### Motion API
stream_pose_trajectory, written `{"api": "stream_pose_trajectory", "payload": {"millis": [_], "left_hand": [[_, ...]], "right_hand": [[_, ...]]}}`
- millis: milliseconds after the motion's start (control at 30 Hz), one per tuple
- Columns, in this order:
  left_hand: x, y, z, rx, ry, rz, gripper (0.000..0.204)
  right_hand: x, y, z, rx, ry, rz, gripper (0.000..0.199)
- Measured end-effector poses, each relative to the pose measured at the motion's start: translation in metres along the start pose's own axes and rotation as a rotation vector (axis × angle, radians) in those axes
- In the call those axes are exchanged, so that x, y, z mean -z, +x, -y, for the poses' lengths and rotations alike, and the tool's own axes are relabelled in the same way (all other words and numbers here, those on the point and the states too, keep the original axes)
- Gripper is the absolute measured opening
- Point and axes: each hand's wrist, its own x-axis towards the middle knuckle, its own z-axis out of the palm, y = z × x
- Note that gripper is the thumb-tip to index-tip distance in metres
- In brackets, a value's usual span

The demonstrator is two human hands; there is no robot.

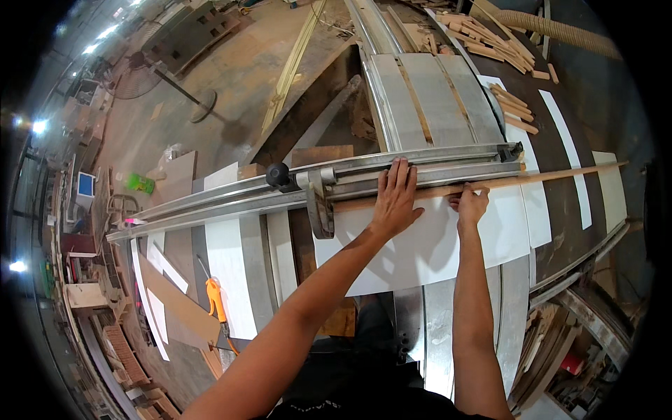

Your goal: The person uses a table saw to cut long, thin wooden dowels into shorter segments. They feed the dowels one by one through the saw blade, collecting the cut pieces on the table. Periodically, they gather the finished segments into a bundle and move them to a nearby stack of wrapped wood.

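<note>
A long thin wooden strip (pixel 504 181) lies along the near side of the metal fence (pixel 231 201) of a sliding table saw. My left hand (pixel 397 203) rests flat over the fence and the strip, fingers stretched forward and thumb out to the right. To its right, my right hand (pixel 472 204) is closed on the strip's near edge, its fingers curled. Beneath both hands lies a white sheet (pixel 427 255). A metal stop with a black knob (pixel 278 175) sits on the fence, left of my left hand. The strip's left end is partly hidden by that stop.
Short wooden pieces (pixel 514 110) lie beyond the fence's right end, with a larger pile (pixel 490 43) farther back. An orange air blow gun (pixel 214 297) is at the left. Ahead stretches the grooved metal saw table (pixel 448 98). A standing fan (pixel 133 70) is at the far left.
</note>
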Motion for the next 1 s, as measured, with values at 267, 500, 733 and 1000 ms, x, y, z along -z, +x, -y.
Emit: {"api": "stream_pose_trajectory", "payload": {"millis": [267, 500, 733, 1000], "left_hand": [[-0.004, 0.008, 0.002, -0.09, 0.148, -0.106, 0.099], [-0.005, 0.04, -0.01, 0.01, 0.285, 0.041, 0.086], [-0.011, 0.04, -0.006, -0.006, 0.276, 0.033, 0.086], [-0.017, 0.039, -0.008, -0.022, 0.299, 0.067, 0.091]], "right_hand": [[-0.003, -0.006, 0.006, -0.008, -0.044, 0.006, 0.049], [-0.009, -0.001, -0.008, -0.013, -0.044, -0.069, 0.055], [-0.001, -0.01, 0.013, -0.021, -0.049, -0.014, 0.066], [0.053, 0.068, 0.008, 0.074, -0.114, -0.218, 0.039]]}}
